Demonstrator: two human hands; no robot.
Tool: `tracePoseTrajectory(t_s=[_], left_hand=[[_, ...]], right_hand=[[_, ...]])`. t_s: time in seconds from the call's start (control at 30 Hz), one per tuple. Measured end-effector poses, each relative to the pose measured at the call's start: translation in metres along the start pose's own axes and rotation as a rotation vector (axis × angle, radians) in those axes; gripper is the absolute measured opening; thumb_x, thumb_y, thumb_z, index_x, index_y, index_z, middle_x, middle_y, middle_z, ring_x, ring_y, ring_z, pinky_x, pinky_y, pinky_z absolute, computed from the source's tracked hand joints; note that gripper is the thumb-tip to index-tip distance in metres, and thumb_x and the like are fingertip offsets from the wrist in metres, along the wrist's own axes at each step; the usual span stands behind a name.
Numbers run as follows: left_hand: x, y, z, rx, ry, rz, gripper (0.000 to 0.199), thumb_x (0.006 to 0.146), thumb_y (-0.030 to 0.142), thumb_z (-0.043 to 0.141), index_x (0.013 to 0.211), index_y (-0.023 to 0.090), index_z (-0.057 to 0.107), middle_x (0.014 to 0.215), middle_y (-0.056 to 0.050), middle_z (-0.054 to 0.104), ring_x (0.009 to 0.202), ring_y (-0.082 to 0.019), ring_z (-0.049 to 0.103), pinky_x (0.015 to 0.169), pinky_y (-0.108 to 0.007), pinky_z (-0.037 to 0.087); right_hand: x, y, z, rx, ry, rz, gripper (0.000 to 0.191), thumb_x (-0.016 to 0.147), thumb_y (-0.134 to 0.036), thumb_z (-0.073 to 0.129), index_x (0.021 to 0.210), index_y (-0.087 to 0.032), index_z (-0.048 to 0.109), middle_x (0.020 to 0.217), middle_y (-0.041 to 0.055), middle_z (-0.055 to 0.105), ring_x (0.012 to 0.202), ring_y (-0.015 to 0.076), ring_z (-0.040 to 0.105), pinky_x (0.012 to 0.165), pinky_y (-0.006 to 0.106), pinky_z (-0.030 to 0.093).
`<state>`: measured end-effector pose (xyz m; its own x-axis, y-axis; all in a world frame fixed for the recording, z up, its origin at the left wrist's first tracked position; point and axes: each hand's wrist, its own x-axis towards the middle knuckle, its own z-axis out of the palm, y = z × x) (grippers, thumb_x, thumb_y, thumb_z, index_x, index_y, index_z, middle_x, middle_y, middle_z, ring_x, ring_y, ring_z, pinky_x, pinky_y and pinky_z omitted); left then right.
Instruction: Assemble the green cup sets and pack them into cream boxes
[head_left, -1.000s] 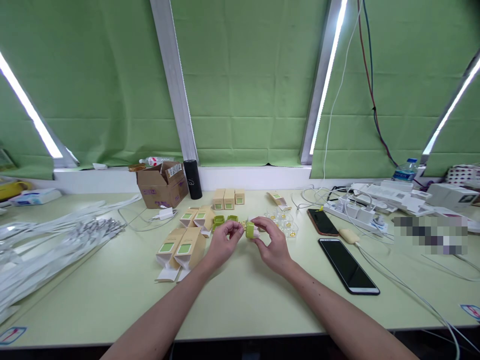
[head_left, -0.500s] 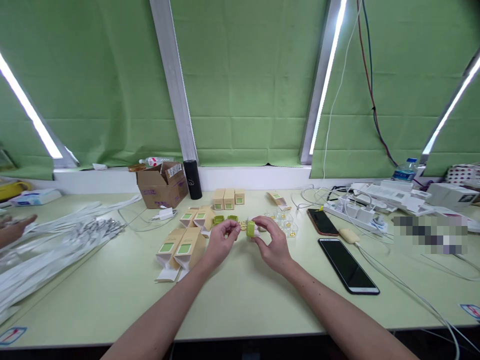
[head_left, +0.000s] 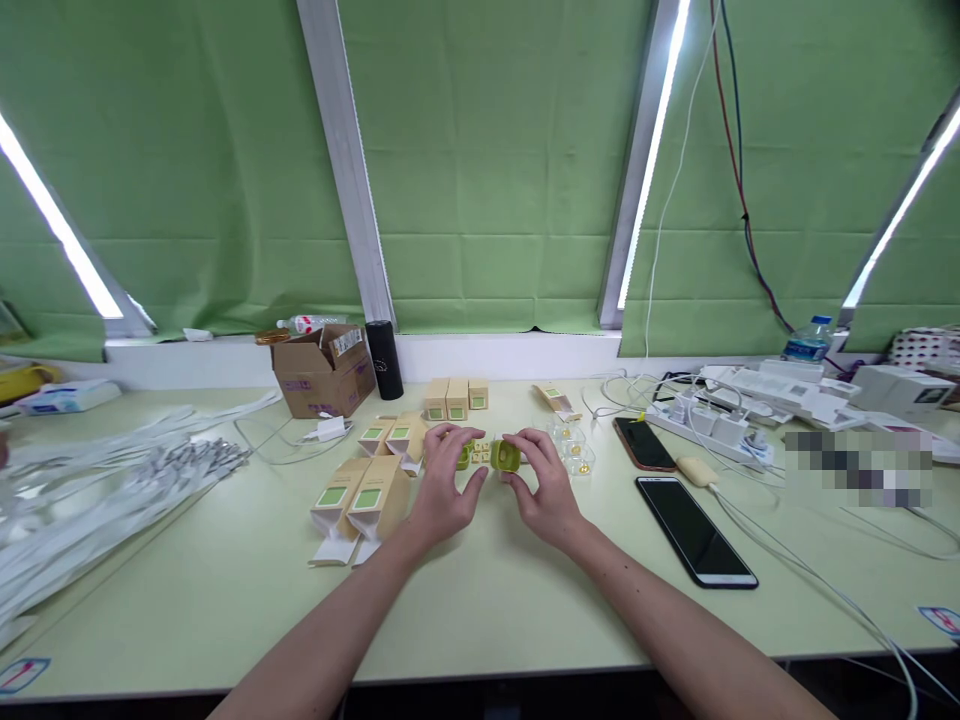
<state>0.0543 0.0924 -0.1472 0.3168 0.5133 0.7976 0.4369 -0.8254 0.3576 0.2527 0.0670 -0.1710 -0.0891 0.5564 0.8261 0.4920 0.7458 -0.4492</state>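
My right hand [head_left: 546,488] pinches a small green square cup [head_left: 505,456] between thumb and fingers, its hollow side partly facing me. To its left, my left hand [head_left: 448,485] has its thumb and fingers apart, curved around the near side of another green piece [head_left: 464,457], which the fingers partly hide. Small pale yellow pieces [head_left: 481,453] sit on the table between both hands. Just right of my right hand is a group of clear containers with gold-coloured bits [head_left: 576,452].
Cream cartons [head_left: 381,497] with green labels stand left of my hands, more cartons [head_left: 448,398] behind. Further off are a cardboard box [head_left: 322,375] and a black bottle [head_left: 385,360]. Phones [head_left: 696,532], cables and a power strip [head_left: 709,432] lie right; white strips [head_left: 97,510] lie left.
My left hand has opened from a pinch, its fingers moving over the green piece. The cup in my right hand has turned, showing its hollow. Another person's hand at far left has mostly left view.
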Motion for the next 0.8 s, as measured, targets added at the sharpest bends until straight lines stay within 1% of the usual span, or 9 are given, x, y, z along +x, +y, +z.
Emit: tracePoseTrajectory(t_s=[0.1,0.23,0.33,0.4,0.6,0.8], left_hand=[[-0.0007,0.0009,0.0011,0.002,-0.061,0.054,0.049,0.093,0.02,0.064,0.141,0.024,0.051,0.133,-0.013,0.062,0.129,-0.033,0.047,0.11,-0.053,0.043],[-0.0005,-0.0015,0.002,-0.021,-0.086,0.095,0.049,0.095,0.021,0.064,0.142,0.023,0.052,0.132,-0.013,0.063,0.129,-0.033,0.048,0.109,-0.055,0.045],[-0.0008,-0.0043,0.0032,-0.049,-0.066,0.11,0.045,0.095,0.02,0.066,0.139,0.024,0.057,0.127,-0.013,0.066,0.127,-0.033,0.05,0.106,-0.055,0.048],[-0.0008,-0.0055,0.0037,-0.066,-0.043,0.11,0.042,0.094,0.02,0.068,0.136,0.024,0.06,0.124,-0.013,0.068,0.125,-0.033,0.051,0.104,-0.055,0.049],[0.0001,-0.0046,0.0018,-0.084,0.009,0.136,0.041,0.093,0.02,0.07,0.133,0.024,0.062,0.12,-0.012,0.07,0.123,-0.032,0.051,0.103,-0.055,0.05],[-0.0008,-0.0046,0.0015,-0.085,0.029,0.149,0.041,0.092,0.02,0.071,0.131,0.023,0.063,0.119,-0.011,0.071,0.121,-0.031,0.053,0.103,-0.053,0.05]], right_hand=[[-0.0002,-0.0011,0.0004,-0.007,-0.014,-0.051,0.056,0.094,-0.01,0.055,0.147,-0.027,0.049,0.131,0.0144,0.057,0.123,0.0299,0.061,0.101,0.05,0.058],[0.0004,-0.0012,0.0007,0.015,0.011,-0.131,0.046,0.095,-0.01,0.058,0.138,-0.024,0.052,0.126,0.0144,0.063,0.122,0.0298,0.062,0.099,0.05,0.06],[0.0011,-0.0011,-0.0005,0.003,0.022,-0.174,0.037,0.097,-0.01,0.059,0.13,-0.024,0.056,0.125,0.0145,0.064,0.121,0.0287,0.063,0.101,0.049,0.06],[0.0014,-0.0008,-0.0018,-0.015,0.02,-0.206,0.034,0.097,-0.01,0.059,0.129,-0.023,0.057,0.125,0.0153,0.064,0.121,0.0285,0.064,0.102,0.049,0.06],[0.0029,-0.0004,-0.0042,-0.104,-0.017,-0.294,0.037,0.099,-0.01,0.057,0.134,-0.022,0.056,0.132,0.0184,0.062,0.127,0.03,0.063,0.102,0.049,0.061],[0.0029,-0.001,-0.0035,-0.139,-0.025,-0.332,0.035,0.1,-0.01,0.055,0.133,-0.02,0.057,0.132,0.0198,0.061,0.125,0.0303,0.064,0.1,0.05,0.062]])
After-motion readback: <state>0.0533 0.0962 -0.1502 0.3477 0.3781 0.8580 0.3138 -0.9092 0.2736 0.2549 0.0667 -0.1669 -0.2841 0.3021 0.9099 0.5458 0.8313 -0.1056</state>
